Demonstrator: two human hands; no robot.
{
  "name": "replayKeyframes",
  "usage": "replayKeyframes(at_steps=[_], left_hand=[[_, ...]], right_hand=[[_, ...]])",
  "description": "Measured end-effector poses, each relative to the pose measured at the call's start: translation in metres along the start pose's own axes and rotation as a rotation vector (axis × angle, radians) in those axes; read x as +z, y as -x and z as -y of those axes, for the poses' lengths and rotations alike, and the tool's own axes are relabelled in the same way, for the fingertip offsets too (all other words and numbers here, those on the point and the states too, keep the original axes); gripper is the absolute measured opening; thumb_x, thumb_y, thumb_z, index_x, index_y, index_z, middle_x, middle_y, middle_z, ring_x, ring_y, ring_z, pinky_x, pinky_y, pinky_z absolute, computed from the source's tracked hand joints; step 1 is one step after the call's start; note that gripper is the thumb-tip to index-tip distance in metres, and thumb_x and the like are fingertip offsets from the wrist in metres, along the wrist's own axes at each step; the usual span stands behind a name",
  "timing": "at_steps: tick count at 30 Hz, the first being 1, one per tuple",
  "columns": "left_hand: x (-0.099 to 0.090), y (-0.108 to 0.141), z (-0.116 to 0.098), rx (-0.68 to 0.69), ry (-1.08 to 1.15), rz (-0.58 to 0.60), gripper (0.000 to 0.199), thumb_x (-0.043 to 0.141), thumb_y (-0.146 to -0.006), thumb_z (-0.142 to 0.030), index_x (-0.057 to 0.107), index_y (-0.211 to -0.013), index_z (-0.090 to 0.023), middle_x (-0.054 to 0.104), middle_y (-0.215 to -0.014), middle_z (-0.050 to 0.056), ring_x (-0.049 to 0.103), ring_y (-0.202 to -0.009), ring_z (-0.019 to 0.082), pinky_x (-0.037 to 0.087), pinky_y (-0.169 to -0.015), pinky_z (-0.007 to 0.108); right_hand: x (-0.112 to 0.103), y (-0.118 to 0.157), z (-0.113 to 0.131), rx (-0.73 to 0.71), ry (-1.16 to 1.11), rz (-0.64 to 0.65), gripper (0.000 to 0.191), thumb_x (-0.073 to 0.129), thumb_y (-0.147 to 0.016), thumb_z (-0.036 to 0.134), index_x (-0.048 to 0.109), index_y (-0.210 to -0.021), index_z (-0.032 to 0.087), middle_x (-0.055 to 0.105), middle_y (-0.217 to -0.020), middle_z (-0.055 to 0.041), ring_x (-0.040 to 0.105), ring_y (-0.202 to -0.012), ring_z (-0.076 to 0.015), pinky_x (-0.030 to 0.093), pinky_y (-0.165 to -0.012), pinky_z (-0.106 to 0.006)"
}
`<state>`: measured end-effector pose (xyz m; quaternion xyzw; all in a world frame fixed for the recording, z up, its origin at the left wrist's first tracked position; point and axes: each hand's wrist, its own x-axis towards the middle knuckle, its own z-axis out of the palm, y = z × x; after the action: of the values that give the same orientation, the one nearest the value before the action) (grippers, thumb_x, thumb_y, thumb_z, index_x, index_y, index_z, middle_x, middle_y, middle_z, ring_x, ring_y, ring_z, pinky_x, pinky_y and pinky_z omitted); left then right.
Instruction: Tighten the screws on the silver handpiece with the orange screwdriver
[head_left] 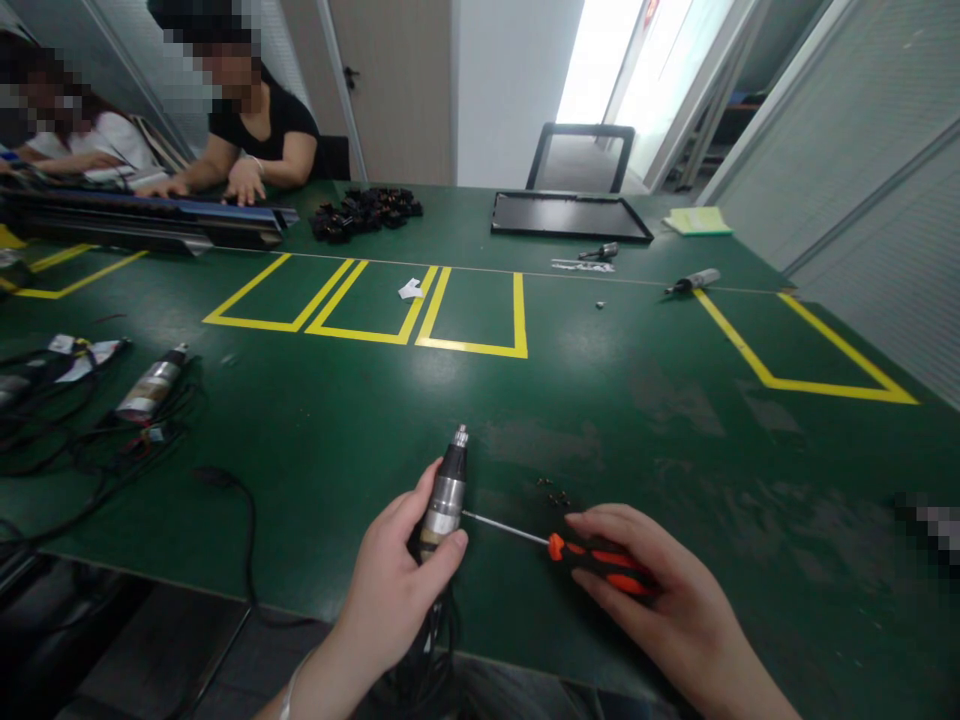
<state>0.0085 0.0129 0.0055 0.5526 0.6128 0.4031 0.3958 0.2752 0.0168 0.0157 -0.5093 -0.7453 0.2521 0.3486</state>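
Note:
My left hand [401, 570] is wrapped round an electric screwdriver [448, 495], a silver and black cylinder whose chuck end points away from me. Its cable hangs below, partly hidden by the hand. In my right hand [660, 590] is a screwdriver [600, 562] with a red and black handle. The thin shaft points left, and its tip meets the side of the electric screwdriver's metal body. Several small screws [555, 493] lie on the green table just beyond the right hand.
More electric screwdrivers, one silver [154, 385], lie among black cables at left. Another tool [694, 281] rests at right by yellow tape [832, 390]. Farther back are a heap of black parts [367, 212] and a black-framed panel [571, 215]. Two people sit at the far left.

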Motion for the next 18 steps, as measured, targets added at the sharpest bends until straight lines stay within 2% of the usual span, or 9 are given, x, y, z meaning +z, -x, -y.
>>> replayKeyframes(at_steps=[4, 6, 9, 13, 18], left_hand=[[0.0, 0.0, 0.0, -0.006, -0.008, 0.01, 0.061, 0.066, -0.086, -0.035, 0.059, -0.144, -0.019, 0.071, -0.101, 0.005, 0.064, -0.089, 0.024, 0.048, -0.082, 0.034], [0.0, 0.0, 0.0, -0.009, -0.017, 0.014, 0.062, 0.066, -0.086, -0.036, 0.058, -0.144, -0.018, 0.071, -0.101, 0.006, 0.064, -0.089, 0.024, 0.047, -0.082, 0.034], [0.0, 0.0, 0.0, -0.015, -0.016, 0.017, 0.062, 0.065, -0.085, -0.036, 0.058, -0.144, -0.017, 0.071, -0.105, 0.007, 0.064, -0.095, 0.026, 0.047, -0.084, 0.035], [0.0, 0.0, 0.001, -0.023, -0.006, 0.007, 0.063, 0.066, -0.085, -0.037, 0.058, -0.144, -0.017, 0.072, -0.109, 0.008, 0.065, -0.101, 0.027, 0.047, -0.085, 0.035], [0.0, 0.0, 0.002, -0.013, -0.009, -0.001, 0.061, 0.067, -0.085, -0.036, 0.059, -0.143, -0.018, 0.073, -0.11, 0.008, 0.066, -0.1, 0.027, 0.048, -0.086, 0.035]], right_hand=[[0.002, -0.003, 0.001, 0.062, 0.039, 0.009, 0.009, 0.069, -0.081, 0.019, 0.071, -0.087, 0.025, 0.074, -0.111, -0.0083, 0.074, -0.098, -0.0234, 0.061, -0.084, -0.033], [0.002, -0.004, 0.002, 0.072, 0.052, 0.033, 0.004, 0.067, -0.082, 0.02, 0.069, -0.083, 0.024, 0.073, -0.113, -0.009, 0.074, -0.099, -0.0235, 0.06, -0.084, -0.033], [0.001, -0.004, 0.005, 0.104, 0.044, 0.082, 0.004, 0.067, -0.084, 0.023, 0.07, -0.086, 0.024, 0.076, -0.101, -0.0062, 0.074, -0.09, -0.0215, 0.06, -0.078, -0.031], [-0.001, -0.003, 0.009, 0.162, 0.078, 0.154, 0.007, 0.07, -0.084, 0.031, 0.071, -0.087, 0.025, 0.073, -0.074, 0.0013, 0.068, -0.062, -0.0159, 0.054, -0.056, -0.024], [-0.005, -0.002, 0.014, 0.106, 0.059, 0.182, 0.013, 0.065, -0.09, 0.036, 0.071, -0.09, 0.024, 0.072, -0.075, 0.0004, 0.068, -0.062, -0.0156, 0.053, -0.057, -0.023]])
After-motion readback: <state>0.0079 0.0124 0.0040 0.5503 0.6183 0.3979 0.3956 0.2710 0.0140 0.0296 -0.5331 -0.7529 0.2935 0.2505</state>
